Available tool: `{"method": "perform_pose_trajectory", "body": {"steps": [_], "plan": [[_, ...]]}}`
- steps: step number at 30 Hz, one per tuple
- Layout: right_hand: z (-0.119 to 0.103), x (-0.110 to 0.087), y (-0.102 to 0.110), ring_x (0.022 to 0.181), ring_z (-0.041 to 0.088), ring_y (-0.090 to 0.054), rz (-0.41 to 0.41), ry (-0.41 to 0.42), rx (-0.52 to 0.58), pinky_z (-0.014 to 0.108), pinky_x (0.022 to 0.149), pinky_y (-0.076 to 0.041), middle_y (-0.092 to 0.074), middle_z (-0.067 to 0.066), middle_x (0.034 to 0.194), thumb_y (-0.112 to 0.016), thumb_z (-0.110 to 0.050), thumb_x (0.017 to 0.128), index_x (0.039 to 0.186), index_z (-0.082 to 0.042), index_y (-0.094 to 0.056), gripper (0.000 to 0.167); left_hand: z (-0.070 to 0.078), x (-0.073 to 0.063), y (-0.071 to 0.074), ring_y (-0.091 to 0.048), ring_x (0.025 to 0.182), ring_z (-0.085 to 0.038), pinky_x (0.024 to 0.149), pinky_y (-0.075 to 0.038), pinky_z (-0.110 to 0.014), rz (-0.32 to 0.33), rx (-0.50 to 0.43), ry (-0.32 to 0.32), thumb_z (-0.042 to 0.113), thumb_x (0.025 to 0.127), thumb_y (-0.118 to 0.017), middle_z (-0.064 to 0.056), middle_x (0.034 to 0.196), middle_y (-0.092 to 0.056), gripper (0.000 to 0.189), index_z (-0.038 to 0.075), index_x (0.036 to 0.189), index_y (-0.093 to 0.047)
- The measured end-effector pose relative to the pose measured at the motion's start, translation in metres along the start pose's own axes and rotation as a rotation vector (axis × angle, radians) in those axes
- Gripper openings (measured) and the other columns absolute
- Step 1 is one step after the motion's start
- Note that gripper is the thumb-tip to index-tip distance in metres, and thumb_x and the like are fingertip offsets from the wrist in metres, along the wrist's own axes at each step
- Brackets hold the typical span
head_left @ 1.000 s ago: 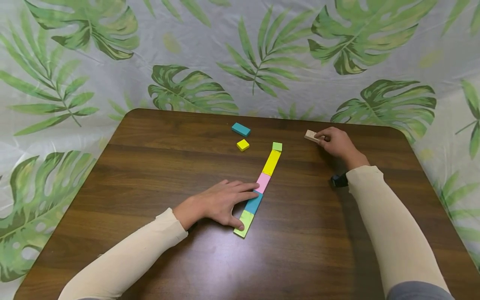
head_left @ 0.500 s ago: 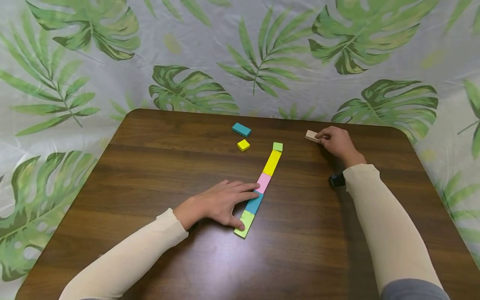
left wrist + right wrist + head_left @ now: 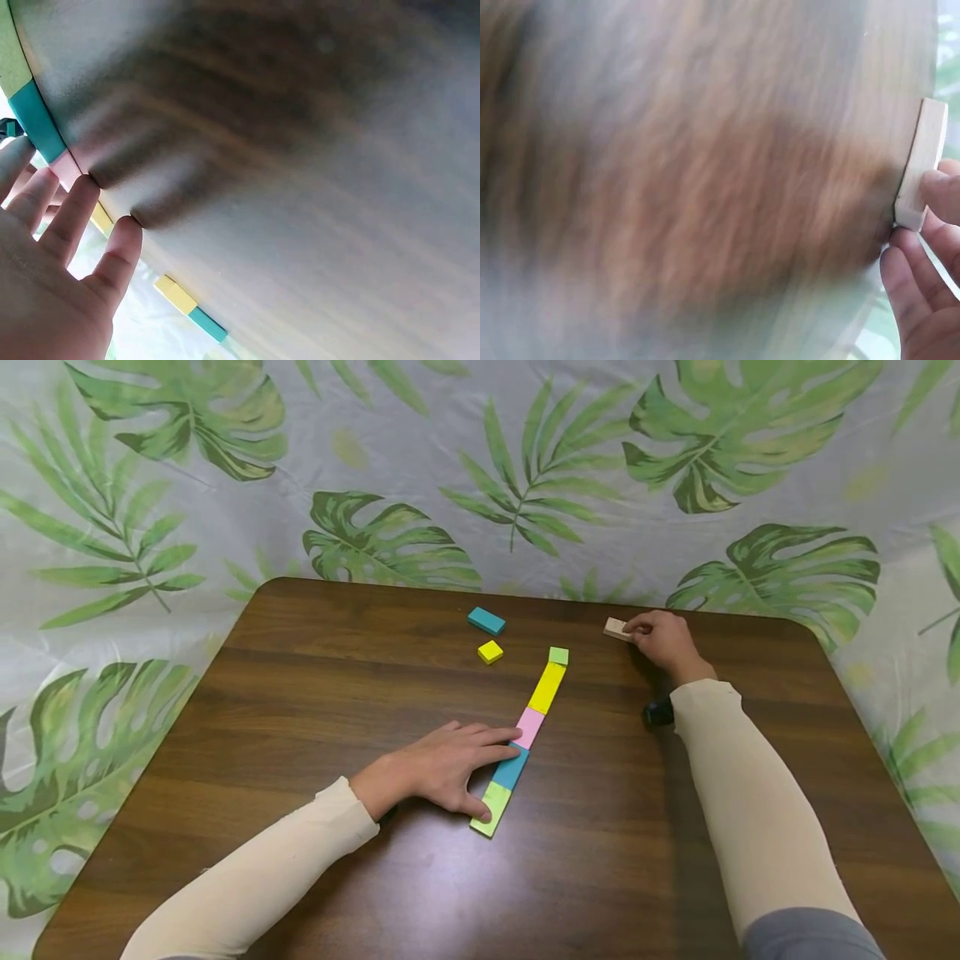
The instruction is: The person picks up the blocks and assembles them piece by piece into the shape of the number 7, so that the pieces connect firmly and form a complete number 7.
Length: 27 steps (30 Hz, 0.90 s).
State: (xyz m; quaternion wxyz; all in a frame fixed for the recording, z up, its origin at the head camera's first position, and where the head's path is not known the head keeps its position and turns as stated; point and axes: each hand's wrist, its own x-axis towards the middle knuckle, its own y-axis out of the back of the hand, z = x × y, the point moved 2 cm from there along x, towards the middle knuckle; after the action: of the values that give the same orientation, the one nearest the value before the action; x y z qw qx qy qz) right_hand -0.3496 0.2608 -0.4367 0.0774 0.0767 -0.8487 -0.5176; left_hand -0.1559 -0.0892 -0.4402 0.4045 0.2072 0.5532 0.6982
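Note:
In the head view a row of flat blocks runs slantwise across the table: a light green block nearest, then a blue block, a pink block, a yellow block and a small green block at the far end. My left hand rests on the near part of this row, thumb on the light green block and fingertips around the pink and blue ones. Toward the back right, my right hand pinches a plain wooden block by one end. The right wrist view shows this wooden block between thumb and fingers.
Left of the row's far end lie a loose blue block and a small yellow block. The brown wooden table ends at the back against a leaf-patterned curtain.
My right hand has shifted slightly left with the wooden block, and its forearm has swung inward. My left hand stays on the row.

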Motion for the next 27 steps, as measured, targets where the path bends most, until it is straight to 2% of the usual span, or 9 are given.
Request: {"method": "perform_pose_trajectory", "body": {"steps": [5,18,27], "plan": [[-0.003,0.002,-0.003,0.110,0.042,-0.060,-0.053,-0.029,-0.002,0.057,0.093,-0.049,-0.064,0.027,0.125,-0.052,-0.007,0.097,0.116,-0.001,-0.071,0.027,0.000,0.001,-0.001,-0.035,0.147,-0.020,0.103,-0.040,-0.043,-0.001,-0.001,-0.007,0.059,0.080,-0.071,0.009,0.165,-0.026,0.087,0.024,0.153,-0.039],[-0.026,0.016,-0.014,0.117,0.043,-0.058,-0.131,0.011,0.002,0.057,0.098,-0.048,-0.062,0.028,0.129,-0.048,-0.006,0.098,0.121,-0.002,-0.069,0.032,-0.001,0.002,-0.001,-0.035,0.147,-0.021,0.107,-0.038,-0.045,-0.010,0.007,-0.006,0.060,0.081,-0.070,0.009,0.166,-0.024,0.088,0.025,0.154,-0.037],[-0.048,0.024,-0.026,0.122,0.041,-0.055,-0.179,0.020,0.049,0.056,0.102,-0.046,-0.059,0.025,0.134,-0.048,-0.005,0.100,0.124,-0.004,-0.068,0.031,0.000,0.001,0.001,-0.034,0.148,-0.021,0.108,-0.037,-0.045,-0.026,0.002,0.007,0.060,0.081,-0.069,0.009,0.166,-0.023,0.088,0.025,0.155,-0.036]]}}
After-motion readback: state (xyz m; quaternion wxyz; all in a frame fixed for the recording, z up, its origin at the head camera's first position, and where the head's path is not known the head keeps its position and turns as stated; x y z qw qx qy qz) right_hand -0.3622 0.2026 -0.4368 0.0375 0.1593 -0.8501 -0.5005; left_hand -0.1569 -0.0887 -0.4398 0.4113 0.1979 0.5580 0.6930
